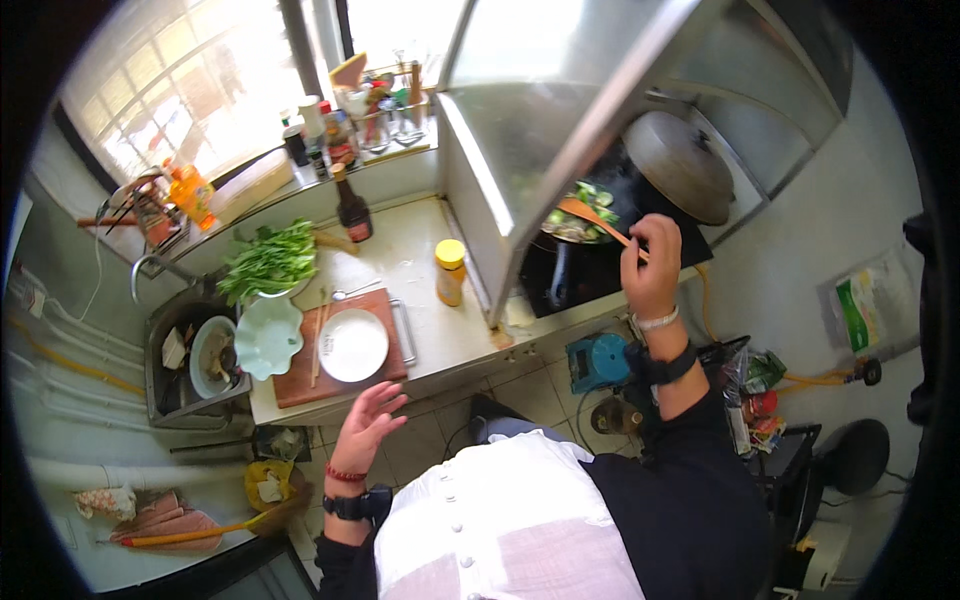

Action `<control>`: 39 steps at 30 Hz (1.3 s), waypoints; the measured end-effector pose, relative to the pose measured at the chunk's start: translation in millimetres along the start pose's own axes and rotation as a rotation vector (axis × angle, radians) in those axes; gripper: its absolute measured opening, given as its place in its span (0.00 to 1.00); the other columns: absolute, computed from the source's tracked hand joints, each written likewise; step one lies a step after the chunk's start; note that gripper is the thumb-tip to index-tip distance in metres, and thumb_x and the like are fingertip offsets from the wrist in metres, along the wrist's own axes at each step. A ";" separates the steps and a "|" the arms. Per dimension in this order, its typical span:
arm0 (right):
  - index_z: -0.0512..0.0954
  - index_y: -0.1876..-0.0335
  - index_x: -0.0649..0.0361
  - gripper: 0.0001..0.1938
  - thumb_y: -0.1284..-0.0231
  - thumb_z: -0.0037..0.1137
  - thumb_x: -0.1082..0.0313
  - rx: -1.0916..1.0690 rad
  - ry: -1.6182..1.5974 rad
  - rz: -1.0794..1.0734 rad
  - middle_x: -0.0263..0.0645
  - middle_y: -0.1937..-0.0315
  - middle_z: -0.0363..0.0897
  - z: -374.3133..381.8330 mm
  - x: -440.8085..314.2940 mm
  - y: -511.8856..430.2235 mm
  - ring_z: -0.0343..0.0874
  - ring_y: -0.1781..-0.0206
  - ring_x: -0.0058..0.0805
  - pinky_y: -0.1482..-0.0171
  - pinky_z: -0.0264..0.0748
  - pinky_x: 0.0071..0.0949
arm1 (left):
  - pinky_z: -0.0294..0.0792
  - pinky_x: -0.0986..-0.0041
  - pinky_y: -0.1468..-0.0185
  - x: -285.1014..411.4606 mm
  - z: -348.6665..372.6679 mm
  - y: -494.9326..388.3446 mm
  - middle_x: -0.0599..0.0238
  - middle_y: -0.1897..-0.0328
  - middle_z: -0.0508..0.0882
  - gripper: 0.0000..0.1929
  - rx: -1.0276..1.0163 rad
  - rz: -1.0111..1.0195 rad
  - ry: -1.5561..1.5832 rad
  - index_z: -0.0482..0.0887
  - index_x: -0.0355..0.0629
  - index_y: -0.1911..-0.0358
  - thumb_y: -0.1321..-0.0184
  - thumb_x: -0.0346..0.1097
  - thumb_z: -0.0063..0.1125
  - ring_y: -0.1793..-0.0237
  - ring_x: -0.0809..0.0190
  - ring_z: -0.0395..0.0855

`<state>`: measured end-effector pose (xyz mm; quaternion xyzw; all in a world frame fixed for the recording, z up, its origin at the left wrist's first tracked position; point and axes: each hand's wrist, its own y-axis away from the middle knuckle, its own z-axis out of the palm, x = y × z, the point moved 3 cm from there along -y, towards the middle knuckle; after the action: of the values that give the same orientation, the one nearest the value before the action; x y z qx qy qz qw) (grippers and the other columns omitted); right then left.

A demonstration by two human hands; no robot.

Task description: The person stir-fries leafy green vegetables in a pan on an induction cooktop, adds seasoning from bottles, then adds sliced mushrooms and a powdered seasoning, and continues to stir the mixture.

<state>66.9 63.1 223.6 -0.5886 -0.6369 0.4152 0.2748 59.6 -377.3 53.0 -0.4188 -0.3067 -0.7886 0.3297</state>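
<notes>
My right hand (pixel 651 262) grips the handle of a wooden spatula (pixel 589 212), whose blade rests among sliced green vegetables (pixel 596 196) in a frying pan on the stove. The pan's dark handle (pixel 561 274) points towards me, and steam rises above the food. My left hand (pixel 371 427) holds nothing, fingers apart, just in front of the counter's edge. Near it a white plate (pixel 353 345) lies on a wooden cutting board (pixel 289 386), with chopsticks (pixel 319 341) to its left. A pale green scalloped bowl (pixel 268 337) stands beside the board.
A metal-framed screen (pixel 480 172) divides counter from stove; a large domed lid (pixel 675 165) sits behind the pan. Leafy greens (pixel 274 259), a dark sauce bottle (pixel 351 206) and a yellow-capped jar (pixel 450 274) stand on the counter. The sink (pixel 161 397) is at the left.
</notes>
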 end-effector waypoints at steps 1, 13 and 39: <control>0.72 0.59 0.62 0.09 0.46 0.55 0.75 -0.127 0.161 0.102 0.45 0.59 0.72 -0.5 41.5 7.9 0.71 0.55 0.48 0.50 0.69 0.42 | 0.66 0.61 0.33 -6.8 20.8 -18.8 0.57 0.30 0.68 0.27 -0.098 -0.076 -0.050 0.62 0.42 0.32 0.33 0.31 0.54 0.31 0.55 0.67; 0.76 0.51 0.54 0.10 0.35 0.46 0.67 -1.028 0.125 0.221 0.51 0.66 0.80 63.1 253.0 38.5 0.79 0.61 0.52 0.58 0.75 0.49 | 0.77 0.73 0.64 -104.4 214.2 -294.0 0.60 0.54 0.81 0.24 0.121 -0.290 -0.180 0.64 0.46 0.37 0.29 0.51 0.47 0.63 0.65 0.82; 0.85 0.60 0.49 0.10 0.40 0.51 0.65 -1.037 0.353 -0.021 0.45 0.67 0.84 122.0 260.6 -52.7 0.85 0.62 0.44 0.59 0.81 0.42 | 0.55 0.80 0.83 -102.6 231.6 -326.6 0.72 0.79 0.72 0.12 -0.067 -0.413 -0.027 0.69 0.49 0.50 0.26 0.47 0.43 0.86 0.73 0.61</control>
<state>-103.6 294.9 170.9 -0.7011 -0.7083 -0.0610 0.0555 -43.6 19.8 3.5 -0.3684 -0.3642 -0.8433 0.1428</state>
